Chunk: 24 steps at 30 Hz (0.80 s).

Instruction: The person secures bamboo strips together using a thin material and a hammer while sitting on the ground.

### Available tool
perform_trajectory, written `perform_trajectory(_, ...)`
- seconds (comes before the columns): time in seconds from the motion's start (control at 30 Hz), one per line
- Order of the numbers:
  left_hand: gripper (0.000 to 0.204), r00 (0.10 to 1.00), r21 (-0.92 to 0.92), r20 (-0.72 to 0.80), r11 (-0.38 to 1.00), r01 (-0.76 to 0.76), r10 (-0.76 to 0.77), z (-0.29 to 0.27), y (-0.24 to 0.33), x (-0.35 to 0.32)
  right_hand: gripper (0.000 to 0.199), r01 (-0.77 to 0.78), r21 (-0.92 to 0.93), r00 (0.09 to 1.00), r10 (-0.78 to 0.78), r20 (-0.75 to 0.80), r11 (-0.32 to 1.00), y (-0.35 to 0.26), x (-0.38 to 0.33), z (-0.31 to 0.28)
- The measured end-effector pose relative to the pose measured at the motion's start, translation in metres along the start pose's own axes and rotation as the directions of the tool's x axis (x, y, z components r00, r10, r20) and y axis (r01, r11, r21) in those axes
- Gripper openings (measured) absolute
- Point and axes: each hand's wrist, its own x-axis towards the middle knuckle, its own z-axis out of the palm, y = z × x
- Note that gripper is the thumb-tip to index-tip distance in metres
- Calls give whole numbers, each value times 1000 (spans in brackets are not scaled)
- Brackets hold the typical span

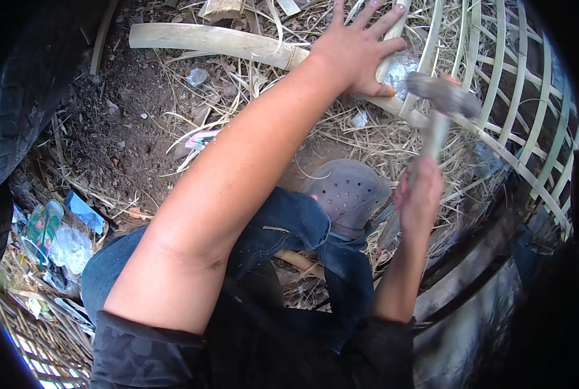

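Note:
My left hand (357, 55) lies with fingers spread over a pale bamboo strip, at the spot where it meets a thicker bamboo piece (218, 40) on the ground. Its thumb rests near the strip's lower end. My right hand (419, 194) is closed around the handle of a hammer (436, 135). Motion blurs the hammer's dark head (443, 95), which is just right of my left thumb, over the edge of a woven bamboo lattice (503, 71). Whether the head touches the bamboo I cannot tell.
Bamboo shavings (367, 139) litter the soil around the work. A grey perforated clog (347, 194) on my foot is close below the lattice. At the left are a dark tyre (17, 123), plastic litter (70, 249) and another woven bamboo piece (36, 330).

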Motion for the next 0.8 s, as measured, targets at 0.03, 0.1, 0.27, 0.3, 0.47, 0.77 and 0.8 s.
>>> perform_trajectory(0.03,89,1000,47,9,999,-7,6,-4,-2,-2,37,24,-182,999,-17,43,983,7,10,4)
perform_trajectory(0.1,90,998,72,67,997,5,-10,-6,-1,0,37,4,-129,999,2,46,992,2,8,-5)
perform_trajectory(0.27,90,1000,22,14,1000,-23,22,-1,0,1,38,-7,30,1000,8,-27,1000,-4,-1,0)
perform_trajectory(0.3,90,1000,57,26,998,-8,7,-1,-1,-2,38,-10,28,1000,11,-26,1000,-4,-1,0)
perform_trajectory(0.47,89,999,29,25,999,-19,19,-3,0,2,37,8,-56,997,-4,75,998,-11,4,2)
perform_trajectory(0.77,88,999,25,46,1000,-7,6,-4,-1,1,41,42,64,998,-45,48,997,-4,-2,0)
perform_trajectory(0.8,87,999,14,45,1000,-8,7,-2,-1,2,41,36,61,998,-39,50,997,1,0,1)
